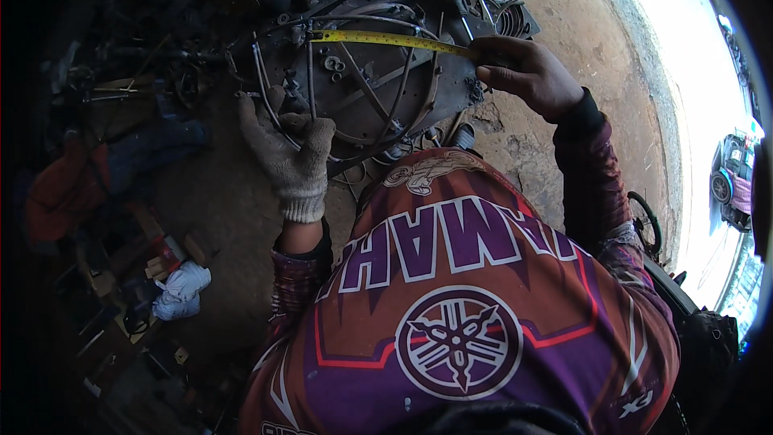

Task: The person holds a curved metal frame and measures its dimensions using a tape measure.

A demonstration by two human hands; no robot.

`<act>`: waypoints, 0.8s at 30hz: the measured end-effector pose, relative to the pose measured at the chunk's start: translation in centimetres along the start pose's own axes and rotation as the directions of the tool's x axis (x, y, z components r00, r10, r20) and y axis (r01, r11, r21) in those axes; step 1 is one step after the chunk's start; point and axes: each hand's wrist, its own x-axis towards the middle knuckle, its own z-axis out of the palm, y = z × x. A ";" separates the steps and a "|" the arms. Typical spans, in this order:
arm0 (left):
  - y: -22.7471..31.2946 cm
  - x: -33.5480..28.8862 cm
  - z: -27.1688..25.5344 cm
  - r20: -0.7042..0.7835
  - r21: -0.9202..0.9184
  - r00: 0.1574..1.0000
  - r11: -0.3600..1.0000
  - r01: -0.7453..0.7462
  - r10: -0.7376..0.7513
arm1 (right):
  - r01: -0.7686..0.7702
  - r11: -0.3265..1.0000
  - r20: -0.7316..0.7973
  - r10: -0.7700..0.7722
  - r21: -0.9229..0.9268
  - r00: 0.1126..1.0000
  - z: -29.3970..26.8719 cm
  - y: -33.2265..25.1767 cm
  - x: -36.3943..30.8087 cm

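My left hand (291,153), in a pale knit work glove, grips the near left side of a frame of bent metal rods (312,80). Its thumb and fingers lie around the rods, with the fingertips partly hidden. My bare right hand (523,72) is closed around the case end of a tape measure, and the case is mostly hidden in the palm. The yellow tape blade (386,38) is drawn out leftward across the frame, its far end by an upright rod. Beneath the frame is a dark metal work surface (362,101) with several nuts or rings (333,64) on it.
A coil of rod (509,12) and loose bars lie at the work surface's far right. Dark metal scrap crowds the far left. An orange cloth (64,193) and a pale bundle (182,290) lie at left. A wheel (646,221) and a black bag (708,342) are at right.
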 end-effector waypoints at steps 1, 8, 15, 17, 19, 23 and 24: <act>0.1 0.0 0.0 0.001 0.000 1.000 1.000 0.000 0.000 | 0.000 1.000 -0.001 0.000 0.000 1.000 0.0 0.0 0.0; 0.2 0.0 0.3 0.004 0.002 1.000 1.000 -0.025 0.025 | -0.006 0.999 -0.012 0.006 0.035 1.000 0.2 0.1 -0.1; 0.0 0.1 0.3 0.003 0.002 0.999 0.999 -0.051 0.051 | -0.012 0.999 -0.010 0.013 0.040 1.000 0.1 0.1 0.1; 0.5 0.0 0.3 0.007 0.045 0.998 0.997 -0.064 0.064 | -0.011 0.996 -0.007 0.012 0.086 1.000 0.1 0.0 0.0; 1.1 -0.1 0.3 -0.008 0.097 0.997 0.992 -0.080 0.081 | 0.001 0.992 0.014 -0.002 0.129 1.000 0.0 -0.3 -0.1; 3.4 -0.9 1.9 0.071 0.230 0.989 0.962 -0.144 0.131 | 0.037 0.982 0.027 -0.042 0.183 0.999 -0.5 -2.2 -1.2; 3.7 -1.1 2.2 0.107 0.247 0.988 0.959 -0.139 0.116 | 0.042 0.975 0.017 -0.047 0.216 0.999 -0.5 -2.8 -1.5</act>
